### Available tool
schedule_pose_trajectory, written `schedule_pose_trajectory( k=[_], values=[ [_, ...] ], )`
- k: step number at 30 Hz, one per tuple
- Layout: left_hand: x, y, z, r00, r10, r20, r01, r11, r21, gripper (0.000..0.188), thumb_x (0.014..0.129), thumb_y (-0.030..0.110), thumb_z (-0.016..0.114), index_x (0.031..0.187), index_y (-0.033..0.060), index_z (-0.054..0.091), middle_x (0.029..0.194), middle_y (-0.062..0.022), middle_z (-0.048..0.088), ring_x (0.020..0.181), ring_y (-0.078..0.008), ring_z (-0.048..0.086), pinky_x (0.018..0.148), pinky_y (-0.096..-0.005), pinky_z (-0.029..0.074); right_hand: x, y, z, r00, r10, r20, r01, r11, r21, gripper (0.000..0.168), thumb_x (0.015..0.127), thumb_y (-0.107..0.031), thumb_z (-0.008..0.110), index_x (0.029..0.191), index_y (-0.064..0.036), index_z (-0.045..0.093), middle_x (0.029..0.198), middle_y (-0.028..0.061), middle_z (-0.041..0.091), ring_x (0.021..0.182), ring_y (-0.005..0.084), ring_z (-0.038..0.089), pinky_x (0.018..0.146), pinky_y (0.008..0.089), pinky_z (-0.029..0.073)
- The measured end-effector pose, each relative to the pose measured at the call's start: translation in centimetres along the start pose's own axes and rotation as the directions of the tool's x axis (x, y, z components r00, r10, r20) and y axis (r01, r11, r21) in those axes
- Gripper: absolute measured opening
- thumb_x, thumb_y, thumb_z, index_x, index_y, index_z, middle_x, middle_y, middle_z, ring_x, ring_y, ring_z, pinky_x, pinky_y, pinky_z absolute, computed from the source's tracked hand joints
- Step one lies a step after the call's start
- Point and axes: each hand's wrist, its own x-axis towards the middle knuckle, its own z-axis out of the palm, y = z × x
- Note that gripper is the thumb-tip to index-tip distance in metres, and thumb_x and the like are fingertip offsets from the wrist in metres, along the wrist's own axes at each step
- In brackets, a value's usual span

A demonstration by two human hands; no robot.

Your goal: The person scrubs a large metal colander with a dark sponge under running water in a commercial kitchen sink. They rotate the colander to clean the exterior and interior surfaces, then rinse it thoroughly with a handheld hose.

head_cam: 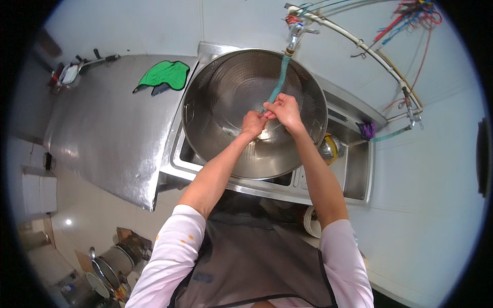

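Observation:
A large perforated stainless steel basin (246,165) rests across the double sink before me. Over its middle, my right hand (285,111) grips the lower end of a green fabric-like hose (283,73), which hangs from a metal tap (295,36) on the wall. My left hand (255,124) touches the right one at the fingertips. Its fingers are closed near the hose's end; whether they pinch the hose or something small cannot be told.
A steel table (111,127) at the left carries a green cloth (165,75) and utensils (71,74). Right of the basin, the sink (356,169) holds a yellow-and-silver object (329,149). Pipes (362,42) with a second tap (413,115) run along the wall. Pots (106,271) stand at lower left.

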Motion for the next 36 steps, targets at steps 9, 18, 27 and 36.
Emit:
schedule_pose_trajectory(
  k=[9, 18, 27, 36],
  values=[
    [3.3, -9.8, -0.9, 0.976, 0.144, -0.162, -0.168, 0.975, -0.149, 0.015, 0.085, 0.006, 0.065, 0.099, 0.0028, 0.070, 0.085, -0.0104, 0.074, 0.076, -0.0213, 0.073, 0.071, -0.0373, 0.056, 5.2, -0.4, 3.9, 0.999, -0.006, -0.049, 0.022, 0.938, 0.345, 0.014, 0.089, -0.002, 0.069, 0.103, 0.002, 0.070, 0.081, 0.0105, 0.072, 0.062, 0.0165, 0.065, 0.054, 0.0266, 0.050],
    [0.6, -13.5, -4.7, 0.994, -0.034, 0.106, 0.072, 0.922, -0.381, 0.015, 0.095, 0.015, 0.071, 0.094, 0.0005, 0.067, 0.076, -0.0067, 0.069, 0.068, -0.0128, 0.067, 0.060, -0.0302, 0.053, 13.0, 2.8, -1.0, 0.566, -0.315, -0.762, 0.181, 0.949, -0.258, 0.014, 0.083, 0.004, 0.071, 0.095, 0.008, 0.074, 0.084, 0.0131, 0.077, 0.074, 0.0199, 0.073, 0.065, 0.0333, 0.058],
    [-1.9, -11.6, -9.3, 0.984, -0.038, 0.174, 0.078, 0.970, -0.231, 0.036, 0.098, 0.031, 0.068, 0.079, 0.0008, 0.063, 0.068, -0.0110, 0.063, 0.065, -0.0193, 0.061, 0.063, -0.0370, 0.046, 10.4, -2.6, 4.0, 0.996, 0.065, -0.066, -0.054, 0.988, 0.148, 0.023, 0.094, -0.004, 0.063, 0.115, 0.002, 0.070, 0.098, 0.0156, 0.074, 0.087, 0.0274, 0.075, 0.079, 0.0364, 0.063],
    [-4.5, -12.9, -10.4, 0.998, -0.059, -0.029, 0.052, 0.979, -0.199, 0.012, 0.100, 0.006, 0.058, 0.093, 0.0011, 0.066, 0.076, -0.0071, 0.066, 0.068, -0.0158, 0.063, 0.066, -0.0321, 0.049, 12.5, 0.3, -0.4, 0.802, -0.319, -0.505, -0.052, 0.804, -0.592, 0.022, 0.089, -0.015, 0.069, 0.103, 0.001, 0.077, 0.100, 0.0152, 0.076, 0.086, 0.0258, 0.073, 0.077, 0.0369, 0.059]
  ],
)
